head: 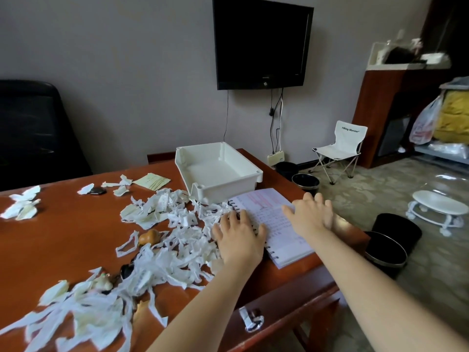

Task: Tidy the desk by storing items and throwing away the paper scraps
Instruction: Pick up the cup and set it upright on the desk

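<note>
- Reddish wooden desk (63, 240) fills the near left, with a dark television (261, 41) on the far wall.
- Left hand (239, 240) rests with its fingers spread on the spiral edge of the open notebook (261, 203).
- Right hand (311, 218) lies flat on the notebook's right side, fingers apart.
- Paper scraps (177, 224) litter the desk left of the notebook.
- White tray (220, 171) sits just beyond it.

1 white tray (228, 190), 1 spiral notebk (271, 212), 1 yellow note (152, 181), 1 TV (261, 41), 1 folding chair (340, 146), 4 black bins (305, 182), paper scraps (177, 224) too many to count.

Left hand (239, 237), right hand (308, 217) reach forward, palms down.
</note>
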A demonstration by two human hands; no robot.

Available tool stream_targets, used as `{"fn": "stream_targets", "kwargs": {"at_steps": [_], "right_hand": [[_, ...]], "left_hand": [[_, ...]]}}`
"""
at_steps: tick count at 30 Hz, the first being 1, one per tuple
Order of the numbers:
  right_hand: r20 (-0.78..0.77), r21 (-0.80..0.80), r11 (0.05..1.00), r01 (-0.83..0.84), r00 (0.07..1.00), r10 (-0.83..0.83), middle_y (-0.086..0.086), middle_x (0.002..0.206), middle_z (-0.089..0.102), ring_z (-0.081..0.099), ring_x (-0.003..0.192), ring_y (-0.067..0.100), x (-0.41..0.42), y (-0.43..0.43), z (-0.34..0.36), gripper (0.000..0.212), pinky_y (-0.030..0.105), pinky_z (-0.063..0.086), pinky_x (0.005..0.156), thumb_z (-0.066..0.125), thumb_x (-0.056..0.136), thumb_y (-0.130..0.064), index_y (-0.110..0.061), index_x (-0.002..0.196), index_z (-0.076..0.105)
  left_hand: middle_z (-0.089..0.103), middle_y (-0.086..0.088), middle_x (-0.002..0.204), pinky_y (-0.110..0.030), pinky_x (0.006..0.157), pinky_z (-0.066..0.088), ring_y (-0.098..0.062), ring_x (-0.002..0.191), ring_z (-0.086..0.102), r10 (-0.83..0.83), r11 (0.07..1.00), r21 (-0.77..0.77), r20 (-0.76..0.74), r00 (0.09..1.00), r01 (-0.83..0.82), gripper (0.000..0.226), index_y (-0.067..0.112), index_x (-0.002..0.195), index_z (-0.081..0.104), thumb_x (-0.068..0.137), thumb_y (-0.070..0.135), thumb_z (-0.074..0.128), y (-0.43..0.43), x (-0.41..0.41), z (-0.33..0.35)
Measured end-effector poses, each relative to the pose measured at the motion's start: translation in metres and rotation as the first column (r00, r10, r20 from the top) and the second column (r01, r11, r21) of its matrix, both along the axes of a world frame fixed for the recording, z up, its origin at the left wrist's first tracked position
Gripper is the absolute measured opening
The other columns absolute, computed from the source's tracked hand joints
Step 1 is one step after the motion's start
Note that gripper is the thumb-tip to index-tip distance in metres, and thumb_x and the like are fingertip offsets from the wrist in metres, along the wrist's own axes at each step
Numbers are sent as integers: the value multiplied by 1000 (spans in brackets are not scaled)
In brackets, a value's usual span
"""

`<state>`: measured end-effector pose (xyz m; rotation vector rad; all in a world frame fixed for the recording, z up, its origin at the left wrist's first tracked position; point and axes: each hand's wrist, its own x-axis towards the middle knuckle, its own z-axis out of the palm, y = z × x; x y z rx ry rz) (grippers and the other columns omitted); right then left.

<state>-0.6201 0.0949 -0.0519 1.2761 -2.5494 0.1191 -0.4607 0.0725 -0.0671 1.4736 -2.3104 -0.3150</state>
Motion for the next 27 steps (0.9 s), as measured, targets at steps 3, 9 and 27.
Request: {"fn": "stream_targets", "kwargs": {"at_steps": [3,9,27], "right_hand": [[-61,3,998,-64,996,64,3,123,55,45,115,24,4,2,8,44,35,36,90,34,96,-49,-22,118,61],[-7,-25,983,-181,983,181,2,123,58,50,118,23,34,7,35,36,33,42,89,38,98,-39,-21,123,56],[392,-39,771,-636,700,598,-11,82,53,58,78,18,235,12,146,19,32,47,73,52,88,-34,-32,101,66]], "left_hand": [[25,-7,152,-48,115,4,-28,144,9,-21,1000,-13,77,997,22,59,14,142,29,95,49,29,-2,1,6],[34,-10,149,-45,115,12,-28,140,24,-250,964,-40,209,945,264,54,12,145,23,99,39,28,-14,9,51],[60,-4,125,-38,92,51,-23,108,58,-328,940,35,354,876,338,34,18,127,50,97,34,42,-10,244,168]]}}
